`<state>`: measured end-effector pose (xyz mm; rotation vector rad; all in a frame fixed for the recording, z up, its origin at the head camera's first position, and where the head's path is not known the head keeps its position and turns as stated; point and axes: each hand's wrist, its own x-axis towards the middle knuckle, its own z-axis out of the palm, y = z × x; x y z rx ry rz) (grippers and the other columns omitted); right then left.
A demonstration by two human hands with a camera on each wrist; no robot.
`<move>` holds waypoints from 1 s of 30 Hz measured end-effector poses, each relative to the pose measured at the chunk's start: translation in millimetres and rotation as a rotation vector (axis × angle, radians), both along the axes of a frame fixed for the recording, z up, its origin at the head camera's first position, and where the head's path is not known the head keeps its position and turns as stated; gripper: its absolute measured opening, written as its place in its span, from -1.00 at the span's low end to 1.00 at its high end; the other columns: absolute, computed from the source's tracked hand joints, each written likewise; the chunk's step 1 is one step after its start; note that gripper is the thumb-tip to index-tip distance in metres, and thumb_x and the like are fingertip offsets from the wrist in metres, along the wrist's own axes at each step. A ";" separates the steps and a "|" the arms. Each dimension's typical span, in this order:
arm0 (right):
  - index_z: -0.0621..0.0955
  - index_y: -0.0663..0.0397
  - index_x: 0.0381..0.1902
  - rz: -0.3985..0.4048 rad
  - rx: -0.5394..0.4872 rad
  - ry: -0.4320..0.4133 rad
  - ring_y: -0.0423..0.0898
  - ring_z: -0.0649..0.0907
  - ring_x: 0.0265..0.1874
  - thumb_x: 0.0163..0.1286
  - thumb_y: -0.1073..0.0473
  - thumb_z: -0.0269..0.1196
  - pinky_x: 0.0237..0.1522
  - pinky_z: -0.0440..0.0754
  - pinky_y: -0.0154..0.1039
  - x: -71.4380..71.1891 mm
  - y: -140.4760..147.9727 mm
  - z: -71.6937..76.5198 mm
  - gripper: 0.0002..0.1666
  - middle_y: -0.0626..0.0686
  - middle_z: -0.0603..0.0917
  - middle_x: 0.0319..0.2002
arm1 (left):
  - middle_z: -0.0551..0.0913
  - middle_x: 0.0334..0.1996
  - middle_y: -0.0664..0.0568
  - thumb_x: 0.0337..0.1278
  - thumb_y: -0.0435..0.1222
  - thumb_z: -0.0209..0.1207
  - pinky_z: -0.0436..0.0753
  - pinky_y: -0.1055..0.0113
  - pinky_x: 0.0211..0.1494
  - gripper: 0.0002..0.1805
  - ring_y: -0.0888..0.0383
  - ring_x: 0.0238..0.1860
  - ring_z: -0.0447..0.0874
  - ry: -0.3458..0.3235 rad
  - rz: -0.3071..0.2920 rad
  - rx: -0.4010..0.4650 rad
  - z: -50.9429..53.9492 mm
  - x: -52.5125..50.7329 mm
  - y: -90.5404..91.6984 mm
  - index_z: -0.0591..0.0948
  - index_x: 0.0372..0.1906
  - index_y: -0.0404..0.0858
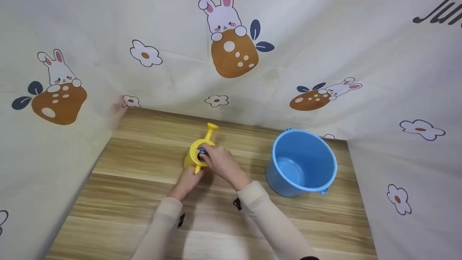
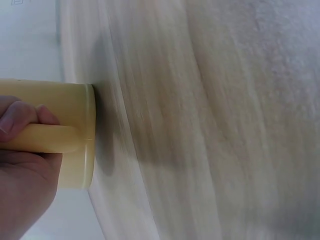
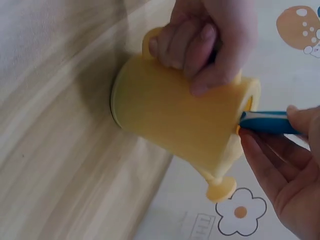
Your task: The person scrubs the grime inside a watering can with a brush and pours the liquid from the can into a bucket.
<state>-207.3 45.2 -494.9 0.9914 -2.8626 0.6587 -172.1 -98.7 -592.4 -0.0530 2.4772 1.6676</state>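
One each: watering-can, bucket, blue object

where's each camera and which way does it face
Head: head-worn, facing forward and down at watering can, bucket; left hand, right hand, sleeves show.
Left wrist: on that wrist, facing can and tabletop; left hand shows.
Right wrist: on that wrist, facing can; both hands show.
Head and right wrist share the blue object.

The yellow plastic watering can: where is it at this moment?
In the head view, the yellow plastic watering can is held by the person's left hand, left of the blue plastic bucket.
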 end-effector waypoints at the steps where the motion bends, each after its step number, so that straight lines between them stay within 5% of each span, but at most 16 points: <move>1: 0.55 0.04 -0.01 0.017 -0.012 -0.023 0.00 0.72 -0.34 0.53 0.08 0.12 -0.28 0.68 -0.12 -1.8 1.5 0.7 -0.79 0.08 0.72 -0.29 | 0.22 -0.75 0.23 0.28 -0.34 0.06 0.24 0.37 -0.50 -0.62 0.25 -0.65 0.18 0.007 -0.005 -0.012 0.3 0.1 -0.3 0.29 -0.66 -0.10; 9: 0.56 -0.01 -0.15 0.080 -0.089 -0.140 -0.11 0.61 -0.30 0.48 0.06 0.16 -0.20 0.60 -0.18 -8.8 9.9 0.9 -0.85 0.00 0.67 -0.31 | 0.26 -0.68 0.17 0.33 -0.31 0.07 0.28 0.36 -0.46 -0.70 0.23 -0.60 0.23 0.020 -0.040 -0.060 2.0 -0.2 -0.8 0.38 -0.57 -0.13; 19: 0.66 0.09 -0.13 0.104 -0.261 -0.162 -0.07 0.71 -0.12 0.51 0.03 0.14 0.01 0.64 -0.16 -11.8 21.2 -8.9 -0.73 0.04 0.75 -0.16 | 0.27 -0.71 0.19 0.30 -0.29 0.10 0.29 0.39 -0.51 -0.72 0.26 -0.65 0.22 0.015 -0.071 -0.058 2.9 1.8 -0.3 0.44 -0.56 -0.17; 30: 0.68 0.10 -0.02 0.068 -0.328 -0.268 -0.04 0.70 0.01 0.52 0.00 0.12 0.14 0.60 -0.12 -13.5 32.3 -1.2 -0.66 0.07 0.75 -0.04 | 0.39 -0.61 0.16 0.34 -0.21 0.17 0.44 0.34 -0.35 -0.81 0.23 -0.52 0.39 0.026 -0.042 -0.035 -2.4 1.0 3.0 0.63 -0.25 -0.28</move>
